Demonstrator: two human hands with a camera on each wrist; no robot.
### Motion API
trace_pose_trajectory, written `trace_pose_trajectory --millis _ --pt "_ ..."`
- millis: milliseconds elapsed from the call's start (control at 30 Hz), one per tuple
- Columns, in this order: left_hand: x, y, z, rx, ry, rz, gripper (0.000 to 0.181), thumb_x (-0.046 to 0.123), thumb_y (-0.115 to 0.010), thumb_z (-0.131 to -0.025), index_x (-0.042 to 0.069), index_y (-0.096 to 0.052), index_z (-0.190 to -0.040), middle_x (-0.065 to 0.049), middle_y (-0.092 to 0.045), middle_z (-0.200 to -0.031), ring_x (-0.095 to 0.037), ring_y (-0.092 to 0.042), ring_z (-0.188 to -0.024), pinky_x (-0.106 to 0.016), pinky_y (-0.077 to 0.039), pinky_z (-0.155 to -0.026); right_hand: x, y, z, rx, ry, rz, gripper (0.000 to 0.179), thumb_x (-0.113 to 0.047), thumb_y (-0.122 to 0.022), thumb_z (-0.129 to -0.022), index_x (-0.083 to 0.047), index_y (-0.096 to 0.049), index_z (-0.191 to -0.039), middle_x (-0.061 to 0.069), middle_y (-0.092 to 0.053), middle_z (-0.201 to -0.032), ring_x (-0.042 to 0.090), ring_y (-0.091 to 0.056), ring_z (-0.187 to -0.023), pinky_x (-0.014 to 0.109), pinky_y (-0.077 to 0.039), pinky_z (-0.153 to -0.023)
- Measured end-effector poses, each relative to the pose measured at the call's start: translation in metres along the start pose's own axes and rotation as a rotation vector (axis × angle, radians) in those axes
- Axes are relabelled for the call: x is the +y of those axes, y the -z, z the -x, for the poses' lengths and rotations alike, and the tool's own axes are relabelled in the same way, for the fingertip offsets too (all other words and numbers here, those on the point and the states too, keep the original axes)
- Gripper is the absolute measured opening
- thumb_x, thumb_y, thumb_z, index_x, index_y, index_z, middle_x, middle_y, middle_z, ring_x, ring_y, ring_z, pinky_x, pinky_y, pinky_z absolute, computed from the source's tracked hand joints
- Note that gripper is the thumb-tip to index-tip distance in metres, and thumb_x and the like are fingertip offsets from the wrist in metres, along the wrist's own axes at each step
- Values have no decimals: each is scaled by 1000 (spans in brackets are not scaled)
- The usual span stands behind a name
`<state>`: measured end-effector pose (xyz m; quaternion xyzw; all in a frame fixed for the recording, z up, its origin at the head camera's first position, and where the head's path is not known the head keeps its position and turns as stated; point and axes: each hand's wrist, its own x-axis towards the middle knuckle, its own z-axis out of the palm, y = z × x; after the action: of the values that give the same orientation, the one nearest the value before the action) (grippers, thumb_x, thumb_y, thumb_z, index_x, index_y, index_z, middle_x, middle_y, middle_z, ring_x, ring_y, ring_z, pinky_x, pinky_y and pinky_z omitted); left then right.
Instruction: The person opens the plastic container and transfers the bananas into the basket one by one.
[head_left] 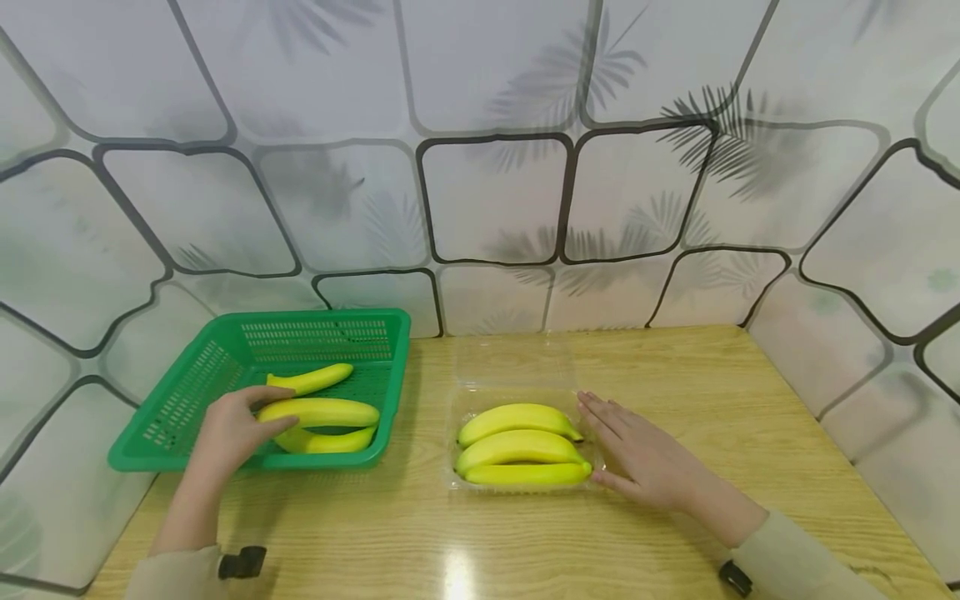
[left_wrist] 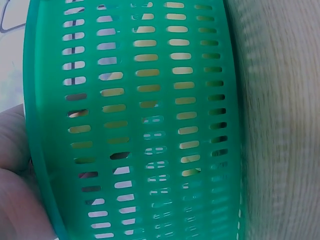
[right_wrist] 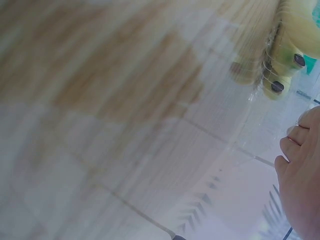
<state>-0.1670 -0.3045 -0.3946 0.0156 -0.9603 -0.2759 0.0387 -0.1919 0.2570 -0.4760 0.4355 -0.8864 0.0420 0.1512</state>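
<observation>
Inside the green plastic basket (head_left: 393,367), my left hand (head_left: 231,427) pinches the left end of a yellow banana (head_left: 326,412) between thumb and fingers. Another banana (head_left: 318,380) lies behind it, and one more (head_left: 333,441) lies in front, partly covered. The left wrist view shows mostly the basket's slotted wall (left_wrist: 165,112), with part of the hand (left_wrist: 20,185) beyond its rim. Three bananas (head_left: 521,447) lie side by side in a clear plastic clamshell box. Its lid (head_left: 516,360) is folded back. With fairly straight fingers, my right hand (head_left: 648,458) rests against the box's right side.
Both containers stand on a wood-grain table (head_left: 675,375), the basket left of the box. A patterned wall covering (head_left: 495,200) rises behind the table and along both sides. Wrist straps (head_left: 242,562) sit at both sleeves.
</observation>
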Motion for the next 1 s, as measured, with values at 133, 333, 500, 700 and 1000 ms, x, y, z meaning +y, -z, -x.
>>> trace_pose_trajectory --millis 133,333,500,700,1000 --pt "-2 0 -2 -15 -17 -12 43 17 -79 -95 -4 -70 -132 -35 -65 -136 -56 -58 -124 -68 -54 -97 0 0 0 -4 -3 -5 83 -55 -53 -108 4 -34 -163 23 -35 -170 37 -42 -154 20 3 -135" --pt "-5 -1 -5 -44 -36 -25 44 16 -78 -96 -7 -69 -133 -34 -66 -135 -56 -60 -123 -68 -54 -98 -1 0 -1 2 5 -24 82 -54 -52 -108 5 -34 -162 25 -37 -169 38 -42 -153 19 4 -135" --pt "-6 -3 -5 -69 -28 -35 46 17 -78 -97 -7 -68 -134 -34 -66 -135 -56 -61 -122 -67 -55 -97 0 0 0 5 10 -21 83 -55 -52 -108 5 -34 -162 25 -37 -168 38 -43 -153 19 4 -135" --pt "-4 -3 -3 -81 -30 2 41 17 -75 -99 -7 -68 -133 -32 -69 -133 -52 -66 -119 -65 -58 -95 0 0 -1 6 12 -23 82 -54 -53 -108 6 -36 -161 25 -38 -168 38 -43 -153 19 4 -135" --pt "-3 -2 -3 -57 -49 24 37 19 -70 -104 -4 -69 -133 -30 -69 -134 -52 -66 -120 -64 -59 -95 0 -1 0 5 13 -21 81 -54 -51 -109 6 -36 -161 25 -36 -169 39 -43 -152 19 4 -135"
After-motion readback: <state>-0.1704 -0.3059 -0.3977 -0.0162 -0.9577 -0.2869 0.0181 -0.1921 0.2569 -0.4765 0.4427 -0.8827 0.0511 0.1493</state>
